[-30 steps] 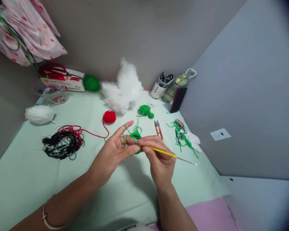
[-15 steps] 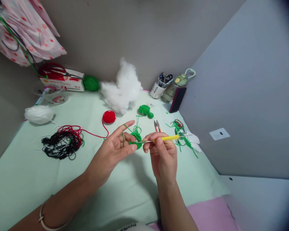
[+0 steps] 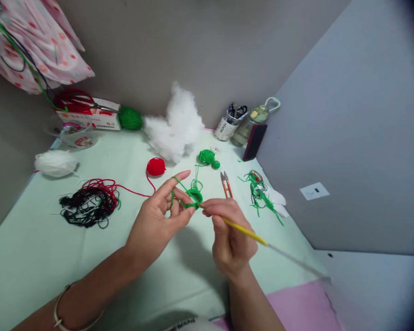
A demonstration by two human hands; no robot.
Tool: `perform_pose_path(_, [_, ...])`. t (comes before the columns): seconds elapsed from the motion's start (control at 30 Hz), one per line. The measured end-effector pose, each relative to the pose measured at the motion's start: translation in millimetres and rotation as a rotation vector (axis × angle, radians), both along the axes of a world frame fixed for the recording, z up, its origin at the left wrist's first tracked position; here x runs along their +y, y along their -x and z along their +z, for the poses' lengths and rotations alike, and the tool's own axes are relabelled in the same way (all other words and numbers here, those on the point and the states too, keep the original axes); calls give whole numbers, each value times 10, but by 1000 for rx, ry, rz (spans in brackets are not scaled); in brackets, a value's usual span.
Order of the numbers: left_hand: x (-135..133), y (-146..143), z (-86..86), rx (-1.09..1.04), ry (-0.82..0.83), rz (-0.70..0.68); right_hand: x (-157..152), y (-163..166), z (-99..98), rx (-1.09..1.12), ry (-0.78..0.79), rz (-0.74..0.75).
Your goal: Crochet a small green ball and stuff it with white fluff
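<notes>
Left hand (image 3: 155, 223) pinches the green crochet piece (image 3: 195, 195) between thumb and fingers, over the pale green tablecloth (image 3: 179, 289); fingertips cover part of its near edge. Green yarn (image 3: 172, 196) loops around the left fingers. Right hand (image 3: 233, 236) grips the yellow-handled crochet hook (image 3: 249, 232). The working tip reaches the piece's near edge; engagement with the stitches cannot be determined. The rear shaft is blurred.
</notes>
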State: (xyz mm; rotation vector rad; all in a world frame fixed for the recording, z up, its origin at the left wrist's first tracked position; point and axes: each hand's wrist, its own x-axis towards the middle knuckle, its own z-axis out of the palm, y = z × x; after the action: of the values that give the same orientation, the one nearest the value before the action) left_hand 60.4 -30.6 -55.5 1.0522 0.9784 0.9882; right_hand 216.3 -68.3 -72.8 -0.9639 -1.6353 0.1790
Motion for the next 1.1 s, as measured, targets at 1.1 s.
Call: perform_pose_path(1.1, [49, 11, -60, -364, 235, -117, 104, 44, -14, 553, 315, 165])
